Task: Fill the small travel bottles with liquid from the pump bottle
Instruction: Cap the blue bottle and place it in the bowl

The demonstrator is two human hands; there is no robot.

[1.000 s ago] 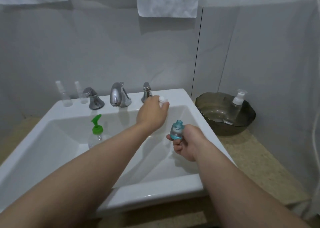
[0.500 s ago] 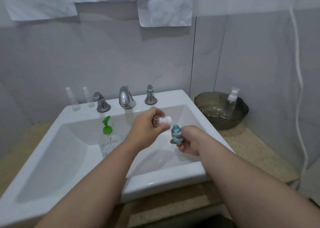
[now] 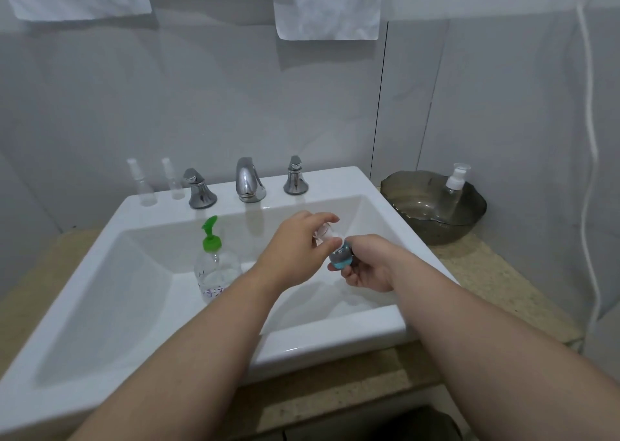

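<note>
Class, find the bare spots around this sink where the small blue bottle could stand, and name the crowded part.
Free: the sink rim corner between right tap handle and brown bowl; the counter in front of that bowl; the basin floor left of the green pump bottle. Crowded: the back ledge, spray bottles to spout.

A second ago my left hand (image 3: 295, 249) was stretched out to the back ledge of the sink (image 3: 335, 182), beside the right tap (image 3: 295, 177), with my fingers on the white cap (image 3: 327, 234). I have since drawn it back over the basin, the cap pinched in my fingertips. The cap now meets the mouth of the small blue bottle (image 3: 340, 258) in my right hand (image 3: 369, 267). Half a second ago there was a gap between them.
</note>
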